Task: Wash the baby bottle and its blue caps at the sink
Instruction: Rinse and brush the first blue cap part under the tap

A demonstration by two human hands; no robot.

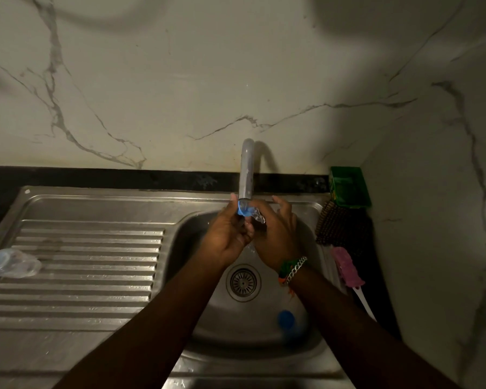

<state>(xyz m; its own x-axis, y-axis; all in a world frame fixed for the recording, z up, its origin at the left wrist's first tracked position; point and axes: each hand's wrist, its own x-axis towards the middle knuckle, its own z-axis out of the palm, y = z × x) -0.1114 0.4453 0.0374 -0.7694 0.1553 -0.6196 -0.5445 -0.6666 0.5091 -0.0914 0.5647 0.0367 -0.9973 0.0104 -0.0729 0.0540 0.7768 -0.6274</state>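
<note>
Presently, both hands are working together under the tap spout (246, 169) at the centre of the frame. The left hand (227, 234) is gripping a blue cap (243, 211) with its fingers curled round it, holding it just below the spout's mouth. The right hand (275, 234) is lying against the cap's right side, where a clear, wet-looking piece is showing; whether its fingers are pinching that piece or only steadying it cannot be told from this view.

Risks, as judged: the cap is wet and held high above the sink basin (197, 228), so a loosened grip is likely to let it drop toward the drain (243, 282) directly below. Low lighting is making residue hard to check.

Location of task items: the cap in hand is sitting at the left hand's fingertips, touching the right hand. A second blue cap (286, 319) is lying in the basin at lower centre-right, well apart from both hands, below the right forearm. The baby bottle (11, 262) is lying on its side on the ribbed drainboard (96, 276) at the far left of the frame, well apart from the hands and untouched.
</note>
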